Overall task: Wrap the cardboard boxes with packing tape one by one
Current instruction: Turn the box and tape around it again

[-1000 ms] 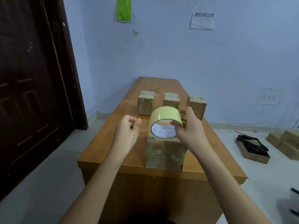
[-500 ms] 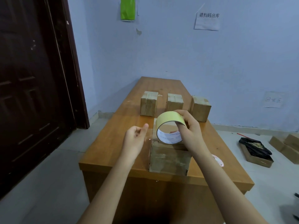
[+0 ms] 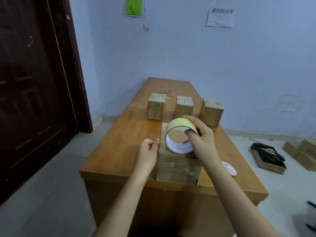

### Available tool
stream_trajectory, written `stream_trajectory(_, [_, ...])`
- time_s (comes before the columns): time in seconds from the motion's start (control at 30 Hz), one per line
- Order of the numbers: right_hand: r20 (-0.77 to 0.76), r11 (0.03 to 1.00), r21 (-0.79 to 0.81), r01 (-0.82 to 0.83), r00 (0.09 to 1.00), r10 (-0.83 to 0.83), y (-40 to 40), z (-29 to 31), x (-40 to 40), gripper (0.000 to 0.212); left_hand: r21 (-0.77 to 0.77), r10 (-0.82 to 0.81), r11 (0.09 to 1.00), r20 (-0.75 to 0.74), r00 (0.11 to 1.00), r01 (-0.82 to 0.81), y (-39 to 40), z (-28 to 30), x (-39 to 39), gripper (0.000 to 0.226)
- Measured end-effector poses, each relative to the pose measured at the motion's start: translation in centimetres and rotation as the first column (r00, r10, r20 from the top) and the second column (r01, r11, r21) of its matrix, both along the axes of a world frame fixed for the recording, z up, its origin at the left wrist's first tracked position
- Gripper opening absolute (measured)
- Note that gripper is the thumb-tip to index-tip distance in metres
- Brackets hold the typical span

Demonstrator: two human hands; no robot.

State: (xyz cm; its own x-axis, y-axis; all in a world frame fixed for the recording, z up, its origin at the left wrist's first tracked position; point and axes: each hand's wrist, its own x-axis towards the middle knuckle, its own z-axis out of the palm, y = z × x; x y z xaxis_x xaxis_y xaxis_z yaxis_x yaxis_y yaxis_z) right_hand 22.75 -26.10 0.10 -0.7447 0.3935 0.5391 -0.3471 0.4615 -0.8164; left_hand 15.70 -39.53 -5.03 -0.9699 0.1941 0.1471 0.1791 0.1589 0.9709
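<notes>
A cardboard box [image 3: 177,166] stands at the near edge of the wooden table [image 3: 119,147]. On its top rests a yellow roll of packing tape [image 3: 179,127], standing on edge. My right hand [image 3: 200,141] grips the roll, thumb inside the core and fingers over the outside. My left hand [image 3: 148,153] is against the box's upper left edge with thumb and finger pinched together; whether it holds the clear tape end I cannot tell. Three more cardboard boxes stand in a row farther back: left [image 3: 156,108], middle [image 3: 184,106], right [image 3: 212,112].
A small pink cutter [image 3: 230,168] lies on the table right of the near box. A dark door [image 3: 34,82] is at the left. On the floor at the right lie an open carton with black material [image 3: 266,156] and flat cardboard boxes [image 3: 302,151].
My left hand moved right and down to the box's left edge. The right hand tipped the roll and lowered it onto the box top. The camera shifted, revealing the pink cutter.
</notes>
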Motion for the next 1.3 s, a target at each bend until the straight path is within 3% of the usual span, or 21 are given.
stream_trajectory(0.13, [0.018,0.999,0.028,0.016,1.0,-0.016,-0.2,-0.1,0.1,0.055,-0.045,0.027,0.999,-0.011,1.0,-0.027,0.4,-0.3,0.1,0.029])
stream_trajectory(0.33, [0.021,0.999,0.028,0.023,1.0,-0.024,-0.2,-0.2,0.0,0.05,-0.298,0.018,0.954,-0.045,0.999,-0.031,0.2,-0.3,0.1,0.03])
stream_trajectory(0.43, [0.009,0.999,0.026,0.024,1.0,-0.024,0.0,-0.4,-0.1,0.053,-0.144,-0.094,0.983,0.136,0.986,0.113,-0.1,-0.8,0.5,0.025])
stream_trajectory(0.5, [-0.012,0.999,0.034,0.021,1.0,-0.021,0.0,-0.4,-0.1,0.054,0.004,-0.095,0.995,0.194,0.976,0.096,-0.1,-1.2,1.2,0.014])
stream_trajectory(0.53, [-0.018,0.999,0.041,0.023,1.0,-0.023,0.0,-0.5,-0.2,0.054,0.017,-0.022,1.0,0.139,0.99,0.02,-0.2,-1.3,1.7,0.011])
stream_trajectory(0.6, [-0.023,0.999,0.042,0.033,0.999,-0.032,0.1,-0.5,-0.2,0.051,0.023,0.129,0.992,-0.11,0.986,-0.127,-0.5,-1.2,2.8,0.022])
stream_trajectory(0.67, [-0.024,0.998,0.039,0.042,0.999,-0.041,0.1,-0.5,-0.2,0.049,-0.021,0.047,0.998,-0.327,0.944,-0.056,-0.5,-0.8,4.2,0.046])
stream_trajectory(0.77, [0.004,0.992,0.101,0.078,0.997,-0.079,0.3,-0.4,0.0,0.048,-0.358,-0.163,0.933,-0.476,0.864,-0.021,-0.2,-1.0,5.1,0.062])
stream_trajectory(0.83, [0.082,0.952,0.254,0.17,0.977,-0.196,0.5,-0.5,0.4,0.049,-0.498,-0.173,0.852,-0.56,0.81,-0.163,-0.6,-1.1,5.0,0.067])
stream_trajectory(0.93, [0.226,0.782,0.59,0.203,0.888,-0.401,1.2,-1.0,1.3,0.051,-0.487,-0.168,0.843,-0.642,0.748,-0.229,-1.2,-0.6,4.6,0.069])
stream_trajectory(1.0, [0.3,0.745,0.651,0.146,0.852,-0.429,1.1,-1.0,1.7,0.039,-0.474,-0.169,0.847,-0.67,0.723,-0.241,-1.2,-0.6,4.5,0.066])
stream_trajectory(1.13, [0.384,0.863,0.502,0.055,0.88,-0.279,1.5,0.6,1.5,0.01,-0.528,-0.205,0.814,-0.651,0.73,-0.242,-1.5,-0.4,4.4,0.068])
stream_trajectory(1.23, [0.387,0.996,0.082,0.028,0.92,-0.058,2.9,1.3,2.5,0.01,-0.573,-0.262,0.793,-0.63,0.731,-0.209,-2.1,-0.1,4.0,0.067])
stream_trajectory(1.3, [0.335,0.999,0.002,0.053,0.941,-0.051,3.5,1.0,3.3,0.011,-0.599,-0.289,0.778,-0.61,0.737,-0.191,-1.9,0.2,3.9,0.067])
